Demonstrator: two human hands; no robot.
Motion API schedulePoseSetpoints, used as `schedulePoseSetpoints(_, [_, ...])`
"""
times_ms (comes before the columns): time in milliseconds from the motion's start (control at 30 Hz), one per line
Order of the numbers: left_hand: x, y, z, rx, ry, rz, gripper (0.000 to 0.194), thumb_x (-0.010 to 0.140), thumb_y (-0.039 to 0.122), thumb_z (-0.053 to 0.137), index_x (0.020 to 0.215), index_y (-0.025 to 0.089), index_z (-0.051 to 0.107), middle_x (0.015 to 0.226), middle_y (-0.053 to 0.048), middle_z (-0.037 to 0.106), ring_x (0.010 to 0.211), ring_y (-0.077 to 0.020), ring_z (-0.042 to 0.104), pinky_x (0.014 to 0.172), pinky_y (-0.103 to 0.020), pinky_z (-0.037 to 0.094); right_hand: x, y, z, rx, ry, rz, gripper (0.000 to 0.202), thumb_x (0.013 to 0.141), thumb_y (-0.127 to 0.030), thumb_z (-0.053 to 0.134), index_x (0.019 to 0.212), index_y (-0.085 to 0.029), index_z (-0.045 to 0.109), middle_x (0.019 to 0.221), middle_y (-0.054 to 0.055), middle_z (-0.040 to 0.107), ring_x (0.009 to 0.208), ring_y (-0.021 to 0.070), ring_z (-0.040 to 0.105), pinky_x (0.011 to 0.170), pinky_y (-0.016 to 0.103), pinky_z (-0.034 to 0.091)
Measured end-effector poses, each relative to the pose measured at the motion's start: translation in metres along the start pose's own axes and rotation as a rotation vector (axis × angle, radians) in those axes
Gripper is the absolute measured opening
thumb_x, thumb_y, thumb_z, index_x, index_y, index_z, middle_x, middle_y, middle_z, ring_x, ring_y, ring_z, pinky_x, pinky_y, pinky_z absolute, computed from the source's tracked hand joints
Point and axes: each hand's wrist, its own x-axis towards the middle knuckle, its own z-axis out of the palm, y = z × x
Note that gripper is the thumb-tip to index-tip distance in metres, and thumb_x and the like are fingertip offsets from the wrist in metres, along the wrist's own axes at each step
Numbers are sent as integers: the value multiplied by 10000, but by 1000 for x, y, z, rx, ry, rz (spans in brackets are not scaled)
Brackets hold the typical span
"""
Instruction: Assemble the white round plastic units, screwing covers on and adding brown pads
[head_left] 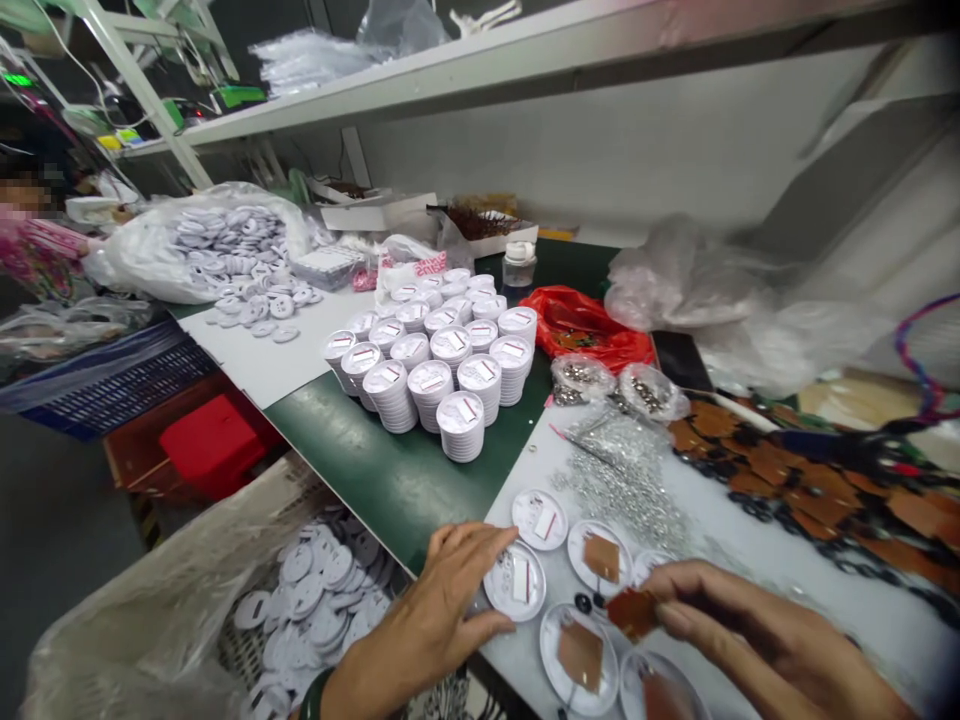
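My left hand [442,610] has its fingers stretched out and the thumb apart, around the left side of a white round plastic case [531,597] with a small white rectangle in it. Whether the fingertips press on its rim I cannot tell. Between thumb and fingers, my right hand [742,630] pinches a brown flat circuit board [631,614] with small black round parts [585,602] at its left end. More white cases lie around: one [538,519] has a white rectangle, while others hold brown boards [602,556]. Another brown board [579,655] sits in a case nearer me.
Stacked white round cases [450,345] stand on the green mat [375,470]. Small shiny metal parts [630,480] are heaped beyond my hands. Brown boards [795,480] spread at right. White discs fill a basket [97,610] at lower left. A shelf [480,75] runs overhead.
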Motion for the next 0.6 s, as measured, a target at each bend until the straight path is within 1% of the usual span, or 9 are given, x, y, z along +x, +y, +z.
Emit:
schedulePoseSetpoints(67, [-2,3,-5,-22,-8,13,841,937,249,683,1599,344,172,1554,-98,452,1448,-309,364,1196,-564,284,14,-14,9,39,-71,-16,295,934,-526,560,969,-287,728,975,37,757,897,236,714,745,284,578])
schedulePoseSetpoints(133, [-2,6,-8,-49,-23,4,843,936,242,684,1598,346,173,1584,-91,409,1470,-295,334,1207,-542,291,27,-27,22,60,-133,-23,274,953,-471,527,923,-270,710,914,28,749,851,218,701,744,298,552])
schedulePoseSetpoints(233, [-1,7,-8,-78,-13,-15,838,922,241,704,1590,338,208,1580,-89,402,1472,-282,330,1214,-517,301,43,-40,44,39,-172,-31,217,935,-371,524,843,-248,677,801,9,724,756,193,668,711,307,496])
schedulePoseSetpoints(333, [-1,4,-5,-92,11,-9,824,923,256,708,1583,336,222,1553,-89,437,1458,-269,356,1211,-502,314,55,-42,63,-11,-200,-38,167,910,-273,533,798,-230,650,739,-8,693,702,169,626,670,296,432])
schedulePoseSetpoints(400, [-2,2,-3,-95,14,-7,821,922,269,711,1581,338,226,1550,-89,444,1455,-271,362,1207,-498,321,60,-39,72,-28,-209,-45,161,909,-229,526,792,-223,638,724,-13,678,697,163,608,672,296,408])
schedulePoseSetpoints(500, [-3,0,-2,-94,20,-9,825,917,266,716,1578,336,228,1550,-85,447,1453,-268,363,1209,-487,320,63,-35,78,-44,-213,-50,158,910,-197,519,800,-218,631,718,-16,665,694,162,590,681,303,387])
schedulePoseSetpoints(600, [-6,0,-1,-89,22,-6,858,905,232,729,1579,339,208,1549,-66,446,1453,-243,354,1222,-462,300,62,-33,77,-42,-215,-48,162,916,-199,512,806,-221,629,711,-22,649,684,159,576,674,302,380])
